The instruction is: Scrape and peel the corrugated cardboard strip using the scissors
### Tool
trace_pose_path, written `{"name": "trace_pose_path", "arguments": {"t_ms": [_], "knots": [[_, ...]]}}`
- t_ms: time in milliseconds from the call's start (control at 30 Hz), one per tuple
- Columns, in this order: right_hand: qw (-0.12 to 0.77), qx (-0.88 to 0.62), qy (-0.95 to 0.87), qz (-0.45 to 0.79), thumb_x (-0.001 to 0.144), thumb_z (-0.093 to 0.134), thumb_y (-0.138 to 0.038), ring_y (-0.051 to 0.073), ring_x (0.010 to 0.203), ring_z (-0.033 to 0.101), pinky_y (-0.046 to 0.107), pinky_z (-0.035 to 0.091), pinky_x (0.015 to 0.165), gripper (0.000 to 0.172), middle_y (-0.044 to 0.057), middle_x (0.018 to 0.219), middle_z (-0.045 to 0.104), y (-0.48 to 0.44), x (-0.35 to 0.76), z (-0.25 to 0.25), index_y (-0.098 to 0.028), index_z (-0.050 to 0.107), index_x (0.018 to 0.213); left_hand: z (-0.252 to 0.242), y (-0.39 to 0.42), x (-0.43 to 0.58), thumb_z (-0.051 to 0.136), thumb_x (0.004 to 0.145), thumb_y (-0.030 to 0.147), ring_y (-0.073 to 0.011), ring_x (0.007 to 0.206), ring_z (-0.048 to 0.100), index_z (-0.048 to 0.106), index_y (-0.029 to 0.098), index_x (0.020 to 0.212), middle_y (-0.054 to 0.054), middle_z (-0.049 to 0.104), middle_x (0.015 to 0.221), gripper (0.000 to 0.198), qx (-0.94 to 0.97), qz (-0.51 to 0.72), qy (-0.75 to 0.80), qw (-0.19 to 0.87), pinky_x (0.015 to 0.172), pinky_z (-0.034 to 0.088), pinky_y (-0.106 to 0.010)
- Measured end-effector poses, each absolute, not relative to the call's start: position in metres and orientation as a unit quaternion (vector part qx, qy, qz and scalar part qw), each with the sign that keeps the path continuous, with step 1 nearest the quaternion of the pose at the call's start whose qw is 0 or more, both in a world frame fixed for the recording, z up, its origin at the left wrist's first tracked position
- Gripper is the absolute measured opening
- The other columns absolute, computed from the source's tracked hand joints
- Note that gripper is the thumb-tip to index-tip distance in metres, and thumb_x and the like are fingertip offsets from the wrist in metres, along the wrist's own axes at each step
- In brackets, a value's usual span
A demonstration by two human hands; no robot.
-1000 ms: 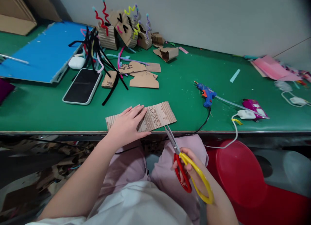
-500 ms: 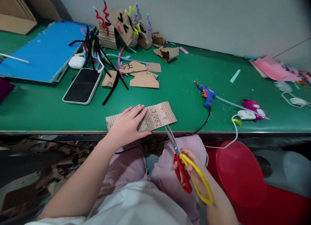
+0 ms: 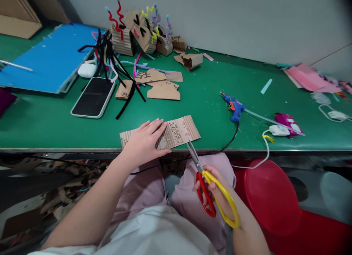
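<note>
A strip of corrugated cardboard [image 3: 180,131] lies along the front edge of the green table [image 3: 203,108], its ridged face up and torn paper showing in the middle. My left hand [image 3: 147,137] rests flat on its left half with the fingers stretched out. In my right hand [image 3: 213,185] is a pair of scissors [image 3: 198,163] with one red and one yellow handle. The blades are slightly apart, and their tips are at the strip's near edge, right of my left hand. Whether the tips touch the cardboard I cannot tell.
A blue glue gun [image 3: 233,106] with its cord lies to the right. Cut cardboard pieces [image 3: 163,90], a phone [image 3: 94,97] and black pipe cleaners [image 3: 106,51] lie behind my left hand. Cardboard figures [image 3: 143,31] stand by the wall. A red stool [image 3: 271,196] is below the table.
The scissors in my right hand have shifted slightly up and left, bringing the tips nearer the cardboard edge. My left hand and the strip look almost unmoved.
</note>
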State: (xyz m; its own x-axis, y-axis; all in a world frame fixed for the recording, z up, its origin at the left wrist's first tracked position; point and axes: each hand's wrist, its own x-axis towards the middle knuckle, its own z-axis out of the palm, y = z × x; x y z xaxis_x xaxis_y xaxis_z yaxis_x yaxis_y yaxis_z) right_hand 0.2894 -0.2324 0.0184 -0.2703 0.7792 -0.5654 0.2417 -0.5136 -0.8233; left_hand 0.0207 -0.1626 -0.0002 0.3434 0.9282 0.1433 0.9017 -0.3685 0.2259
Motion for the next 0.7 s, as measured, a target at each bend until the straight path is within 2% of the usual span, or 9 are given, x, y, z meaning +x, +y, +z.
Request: {"name": "trace_pose_path", "arguments": {"t_ms": [700], "knots": [[0.167, -0.562, -0.473, 0.658, 0.074, 0.043, -0.07, 0.009, 0.039, 0.051, 0.023, 0.043, 0.036, 0.057, 0.0, 0.073, 0.06, -0.188, 0.26, 0.035, -0.024, 0.036, 0.106, 0.0, -0.163, 0.02, 0.05, 0.076, 0.06, -0.0282, 0.13, 0.037, 0.035, 0.01, 0.137, -0.016, 0.042, 0.14, 0.081, 0.819, 0.135, 0.554, 0.057, 0.109, 0.026, -0.043]]}}
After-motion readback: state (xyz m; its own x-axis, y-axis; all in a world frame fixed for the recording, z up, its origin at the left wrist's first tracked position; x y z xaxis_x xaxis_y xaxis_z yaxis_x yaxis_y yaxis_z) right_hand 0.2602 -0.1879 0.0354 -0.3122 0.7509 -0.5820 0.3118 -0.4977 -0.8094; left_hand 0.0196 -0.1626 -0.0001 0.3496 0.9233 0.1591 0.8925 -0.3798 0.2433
